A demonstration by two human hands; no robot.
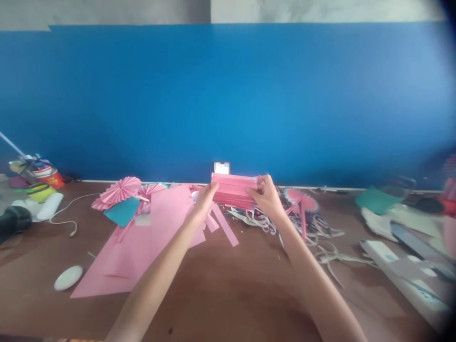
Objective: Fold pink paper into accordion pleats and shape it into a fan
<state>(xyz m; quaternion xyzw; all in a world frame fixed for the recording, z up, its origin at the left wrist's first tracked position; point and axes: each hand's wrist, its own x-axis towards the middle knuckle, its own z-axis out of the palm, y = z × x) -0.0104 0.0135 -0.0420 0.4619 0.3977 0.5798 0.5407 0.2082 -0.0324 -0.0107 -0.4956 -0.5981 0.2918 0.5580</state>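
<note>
Between my two hands a pleated pink paper [233,191] is held up above the far part of the table, its folds running sideways. My left hand [205,198] is closed on its left end. At the right end, my right hand [265,192] pinches the paper with thumb and fingers. Behind the paper's top edge a small lit screen [222,167] shows. Pink paper strips [225,224] lie on the table just below my left hand. Large pink sheets [167,213] spread out to the left of it.
Folded pink paper fans [121,191] lie at the back left beside a teal piece [123,212]. A white computer mouse [69,278] sits at the near left. White paper scraps [260,219] and another pink fan [301,199] are to the right. A power strip [402,275] lies far right.
</note>
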